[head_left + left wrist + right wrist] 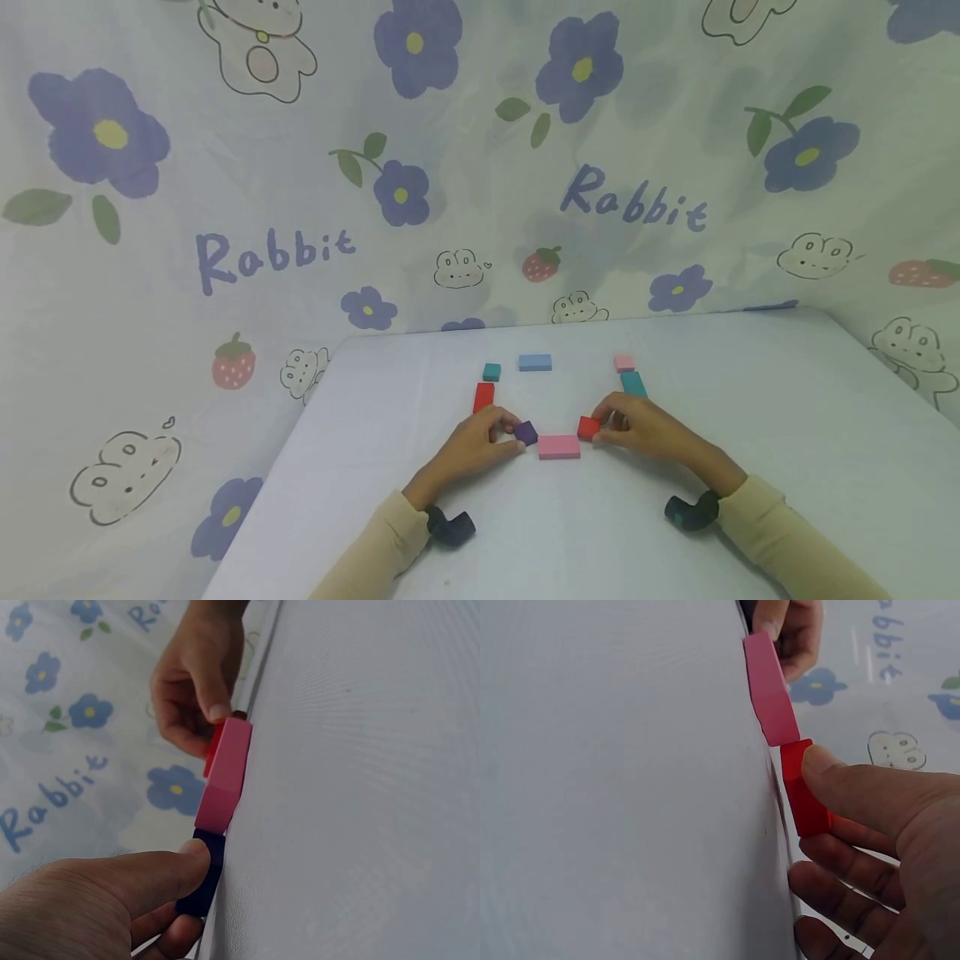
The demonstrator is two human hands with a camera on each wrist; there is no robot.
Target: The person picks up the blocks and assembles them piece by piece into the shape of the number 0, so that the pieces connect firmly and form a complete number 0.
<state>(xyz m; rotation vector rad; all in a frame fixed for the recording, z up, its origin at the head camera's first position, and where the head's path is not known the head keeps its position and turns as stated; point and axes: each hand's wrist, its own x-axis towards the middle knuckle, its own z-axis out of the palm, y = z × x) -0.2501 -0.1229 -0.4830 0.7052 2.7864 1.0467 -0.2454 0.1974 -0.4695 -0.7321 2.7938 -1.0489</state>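
Observation:
A pink rectangular block [558, 447] lies flat on the white table. At its left end my left hand [480, 442] pinches a dark purple block [527, 433] between thumb and fingers; in the left wrist view this purple block [204, 881] is turned at an angle by the pink block's [225, 776] corner. On the other side my right hand [637, 427] grips a small red block [588, 428] beside the pink one. The right wrist view shows the thumb on that red block [804, 787], its end close to the pink block [771, 690].
Farther back lie a long red block [484, 396], a small teal block [492, 372], a light blue block [535, 362], a small pink block [624, 363] and a long teal block [633, 385]. A patterned cloth [480, 167] hangs behind the table [555, 533].

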